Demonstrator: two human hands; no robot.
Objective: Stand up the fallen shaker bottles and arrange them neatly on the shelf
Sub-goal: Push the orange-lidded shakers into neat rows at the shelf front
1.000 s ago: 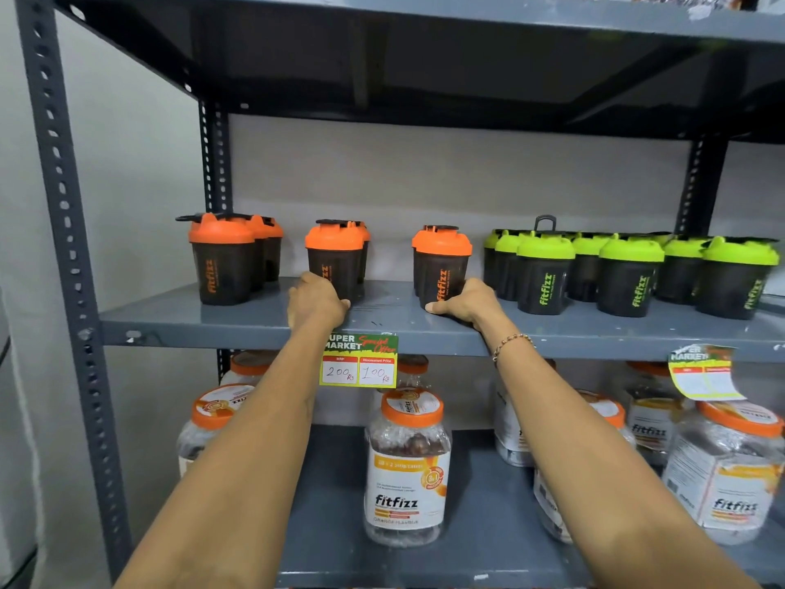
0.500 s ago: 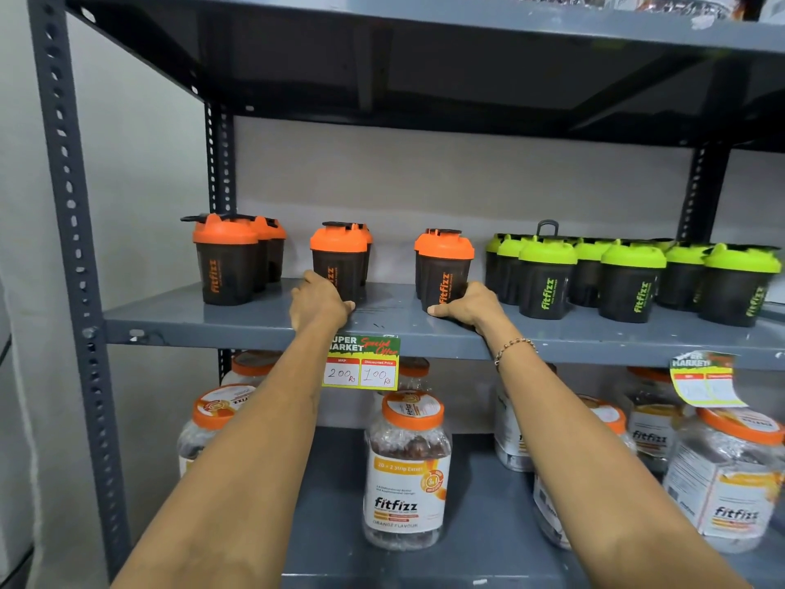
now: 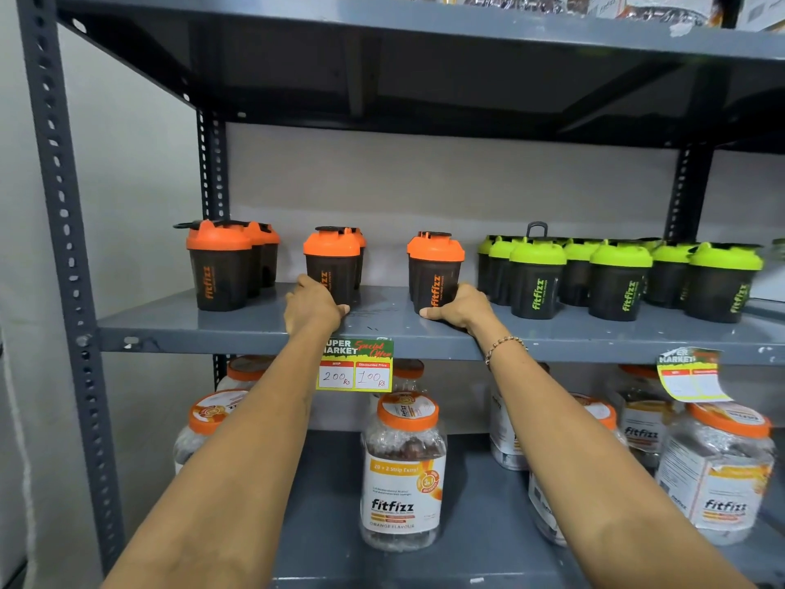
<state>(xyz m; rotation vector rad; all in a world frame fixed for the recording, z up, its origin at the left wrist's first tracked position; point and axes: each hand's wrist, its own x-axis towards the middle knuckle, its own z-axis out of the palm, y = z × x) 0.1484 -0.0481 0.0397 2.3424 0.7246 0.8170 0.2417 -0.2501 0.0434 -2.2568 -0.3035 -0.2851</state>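
Black shaker bottles stand upright on the grey middle shelf (image 3: 382,329). Orange-lidded ones form three small groups, at the left (image 3: 218,265), in the middle (image 3: 333,265) and to the right (image 3: 435,269). Several green-lidded shakers (image 3: 537,278) fill the shelf's right side in rows. My left hand (image 3: 312,306) wraps the base of the front middle orange shaker. My right hand (image 3: 456,308) wraps the base of the front right orange shaker, thumb in front and fingers behind. No shaker in view lies on its side.
A price tag (image 3: 354,365) hangs from the shelf edge between my arms, and a curled tag (image 3: 690,374) hangs at the right. Large fitfizz jars (image 3: 403,469) stand on the lower shelf. A perforated upright post (image 3: 63,248) borders the left side, and another shelf sits overhead.
Both hands stay on the bases of the same two orange shakers. Only the view has shifted slightly.
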